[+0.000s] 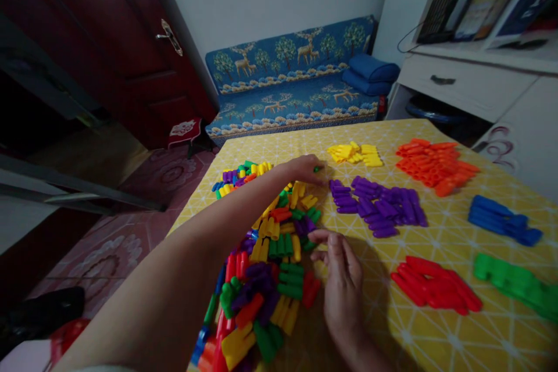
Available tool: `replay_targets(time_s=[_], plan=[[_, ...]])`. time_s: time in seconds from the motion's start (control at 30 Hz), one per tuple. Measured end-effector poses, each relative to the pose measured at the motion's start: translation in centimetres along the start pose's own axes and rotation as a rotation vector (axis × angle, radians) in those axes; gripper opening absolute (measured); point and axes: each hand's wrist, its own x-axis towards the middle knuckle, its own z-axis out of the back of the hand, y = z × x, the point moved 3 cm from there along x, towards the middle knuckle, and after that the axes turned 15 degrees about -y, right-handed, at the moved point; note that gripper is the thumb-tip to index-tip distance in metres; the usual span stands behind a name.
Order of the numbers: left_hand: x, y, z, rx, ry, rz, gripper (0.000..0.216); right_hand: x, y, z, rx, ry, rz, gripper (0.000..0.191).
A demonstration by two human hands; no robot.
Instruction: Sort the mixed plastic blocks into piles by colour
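A yellow-clothed desk (436, 337) with a white line pattern filled most of the view, in a small room with a dark door and a blue sofa (296, 78) beyond. Nearest, along the desk's left edge, lay a big mixed heap (265, 267) of plastic pieces in every colour, not yet sorted. The right hand (342, 285) rested beside that heap, fingers loosely apart and holding nothing, its tips just at the heap's edge. Toward the desk's right edge sat piles already sorted by colour: a red pile (436, 288) and a green pile (514, 282) near, then a blue pile (501, 221) and a purple pile (379, 206), and at the far edge an orange pile (433, 165) and a yellow pile (355, 154). The left hand (305, 170) reached across the heap, fingers closed on what seemed a small green piece (318, 169), though it was too small to be sure. By this look, roughly half of the sorting was done.
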Motion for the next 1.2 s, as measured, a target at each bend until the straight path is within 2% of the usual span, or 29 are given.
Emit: replay_targets(time_s=[0.13,0.23,0.4,0.57,0.8,1.0,1.1,1.2], plan=[[-4.1,-2.9,1.7,-0.064,0.05,-0.114,0.041,0.9,0.7,0.2,0.017,-0.091,0.253,0.034],[-7.4,-4.9,2.7,-0.086,0.096,-0.166,0.035,1.9,0.6,0.2,-0.028,-0.082,0.36,0.04],[-12.4,-6.0,4.7,0.004,0.096,-0.127,0.026,2.4,-0.6,-0.5,-0.09,0.118,0.332,0.056],[-17.5,-6.2,7.0,0.041,-0.074,-0.123,0.019,1.6,-0.5,-1.3,-0.14,0.302,0.441,0.053],[-25.7,-8.3,9.2,0.031,-0.31,0.11,0.028,0.9,0.4,-1.7,-0.154,0.422,0.489,0.054],[-31.6,-11.9,9.4,0.003,-0.429,0.277,0.029,1.0,0.2,-1.7,-0.15,0.38,0.471,0.053],[-34.4,-15.3,8.7,-0.044,-0.482,0.261,0.044,1.2,-0.1,-1.7,-0.14,0.377,0.444,0.052],[-36.9,-19.2,7.3,-0.058,-0.39,0.122,0.07,1.3,-0.2,-1.6,-0.132,0.378,0.422,0.053]])
